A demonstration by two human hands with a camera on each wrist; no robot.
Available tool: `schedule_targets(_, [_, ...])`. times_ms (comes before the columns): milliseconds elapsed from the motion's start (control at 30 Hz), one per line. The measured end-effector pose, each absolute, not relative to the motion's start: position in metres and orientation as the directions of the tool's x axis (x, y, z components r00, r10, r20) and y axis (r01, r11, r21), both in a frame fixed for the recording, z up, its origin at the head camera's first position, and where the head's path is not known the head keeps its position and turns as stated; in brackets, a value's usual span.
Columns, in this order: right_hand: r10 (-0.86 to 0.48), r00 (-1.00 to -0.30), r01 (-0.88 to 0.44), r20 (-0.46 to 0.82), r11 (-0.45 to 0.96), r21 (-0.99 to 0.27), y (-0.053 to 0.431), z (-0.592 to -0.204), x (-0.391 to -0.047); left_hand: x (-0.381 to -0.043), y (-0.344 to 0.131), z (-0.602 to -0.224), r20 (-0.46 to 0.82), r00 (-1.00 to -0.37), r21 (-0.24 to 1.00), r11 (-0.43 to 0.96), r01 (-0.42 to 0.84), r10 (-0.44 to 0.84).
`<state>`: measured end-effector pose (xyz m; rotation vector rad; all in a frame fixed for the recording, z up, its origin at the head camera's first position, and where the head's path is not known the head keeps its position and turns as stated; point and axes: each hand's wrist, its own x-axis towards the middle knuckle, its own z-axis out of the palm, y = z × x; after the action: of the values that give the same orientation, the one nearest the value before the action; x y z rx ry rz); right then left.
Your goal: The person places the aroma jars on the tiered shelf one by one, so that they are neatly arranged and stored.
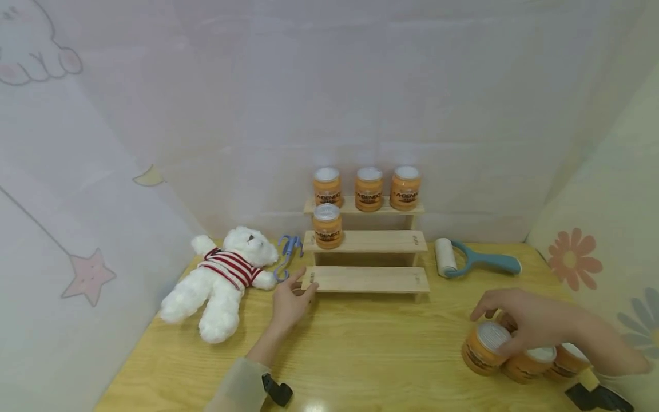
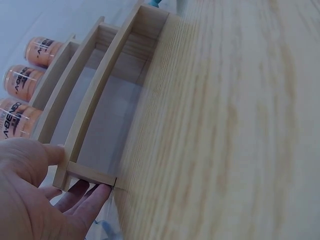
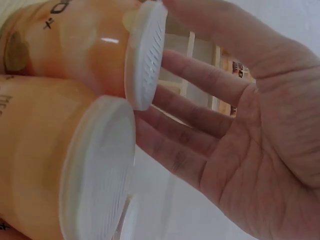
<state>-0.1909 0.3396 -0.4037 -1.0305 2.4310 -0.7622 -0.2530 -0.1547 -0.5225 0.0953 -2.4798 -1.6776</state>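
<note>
My left hand (image 1: 290,300) grips the left end of a three-tier wooden shelf (image 1: 368,279) at its lowest step. In the left wrist view the thumb lies over the board and the fingers reach under its end. At the right, my right hand (image 1: 540,320) has thumb and fingers around the top of an orange jar (image 1: 481,352) with a ridged pale lid. Other orange jars (image 1: 525,366) stand close against it, partly hidden by the hand. Three similar jars (image 1: 368,191) are on the top step, and one jar (image 1: 328,229) stands at the left of the middle step.
A white teddy bear (image 1: 226,272) in a red-striped shirt lies left of the shelf. Beside it is a blue-purple hooked item (image 1: 289,254). A lint roller (image 1: 476,260) with a blue handle lies right of the shelf. Patterned cloth walls (image 1: 370,103) enclose the table (image 1: 360,343).
</note>
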Motion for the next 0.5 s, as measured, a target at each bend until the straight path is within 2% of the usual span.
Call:
schedule_targets(100, [-0.74, -0.656, -0.554, -0.149, 0.606, -0.571, 0.336, -0.405, -0.188, -0.254, -0.154, -0.522, 0.086, -0.986, 0.925, 0.379, 0.026, -0.142])
schedule_targets(300, [-0.791, -0.61, -0.686, -0.052, 0.559, -0.465, 0.327, -0.408, -0.188, -0.256, -0.154, -0.522, 0.089, -0.986, 0.917, 0.397, 0.026, -0.142])
schedule_targets(500, [-0.785, -0.619, -0.695, -0.024, 0.561, -0.449, 0.326, -0.398, -0.195, -0.256, -0.154, -0.525, 0.1, -0.986, 0.919, 0.392, 0.039, -0.136])
